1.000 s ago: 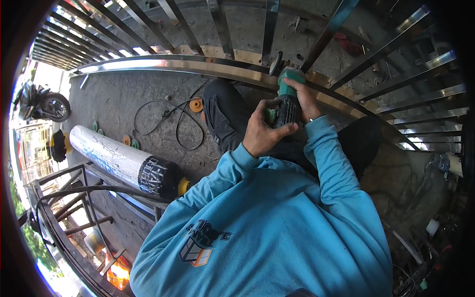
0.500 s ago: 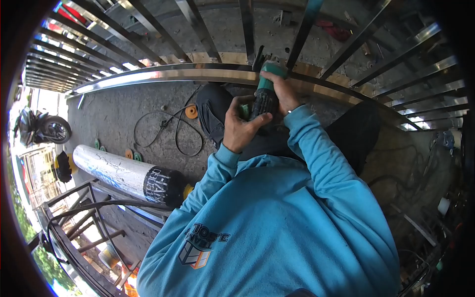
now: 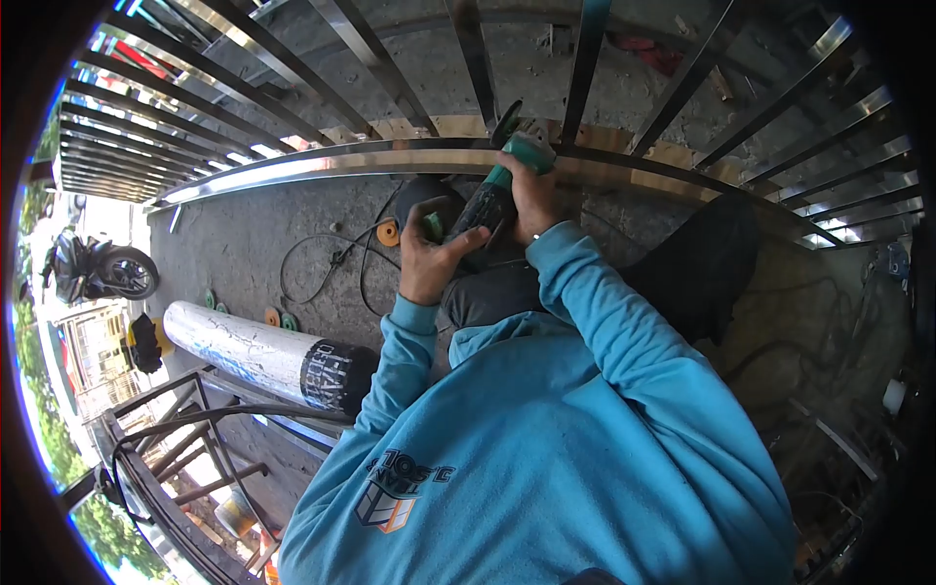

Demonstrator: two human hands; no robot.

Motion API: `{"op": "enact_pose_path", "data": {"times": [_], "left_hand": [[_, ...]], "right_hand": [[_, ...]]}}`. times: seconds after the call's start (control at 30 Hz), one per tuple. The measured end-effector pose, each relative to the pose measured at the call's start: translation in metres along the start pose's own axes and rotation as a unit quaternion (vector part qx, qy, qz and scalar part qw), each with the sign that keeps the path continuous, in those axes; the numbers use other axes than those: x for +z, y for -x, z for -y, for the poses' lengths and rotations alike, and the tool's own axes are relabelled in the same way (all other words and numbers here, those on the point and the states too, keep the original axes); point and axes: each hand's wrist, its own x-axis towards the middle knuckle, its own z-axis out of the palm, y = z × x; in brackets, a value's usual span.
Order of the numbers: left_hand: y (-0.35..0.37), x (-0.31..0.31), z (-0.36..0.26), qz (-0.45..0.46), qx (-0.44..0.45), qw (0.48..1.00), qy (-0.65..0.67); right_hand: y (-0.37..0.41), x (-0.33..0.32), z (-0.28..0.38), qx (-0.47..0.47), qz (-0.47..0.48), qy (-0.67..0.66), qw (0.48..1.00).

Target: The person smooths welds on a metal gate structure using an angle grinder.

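A green and black angle grinder (image 3: 487,200) is held slantwise by both hands. My left hand (image 3: 429,255) closes around the dark rear of its body, and my right hand (image 3: 529,195) wraps the green front part near the head. The dark disc (image 3: 506,121) stands edge-up at the far end, right by the foot of an upright bar of the metal railing (image 3: 419,156). This railing's shiny bottom rail crosses in front of my legs, with the grinder's head over it.
A white and black gas cylinder (image 3: 253,351) lies on the floor at left, near several small discs. A cable (image 3: 336,258) loops beside an orange disc (image 3: 388,232). A metal frame (image 3: 175,458) stands lower left; a motorcycle (image 3: 102,268) is parked beyond.
Both hands have moved left with the grinder. Its rear end has swung left and the disc now shows more of its face. The whole view has also shifted slightly.
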Motion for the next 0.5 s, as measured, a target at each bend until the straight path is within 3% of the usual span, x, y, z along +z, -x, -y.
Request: {"op": "enact_pose_path", "data": {"times": [0.33,0.5], "left_hand": [[-0.014,-0.03,-0.015,-0.059,0.017,0.997,-0.047],[0.004,-0.022,-0.021,0.007,-0.018,1.0,0.0]], "right_hand": [[0.004,0.018,-0.02,0.019,0.018,-0.079,0.997],[-0.004,0.001,-0.024,0.062,0.067,-0.046,0.995]]}}
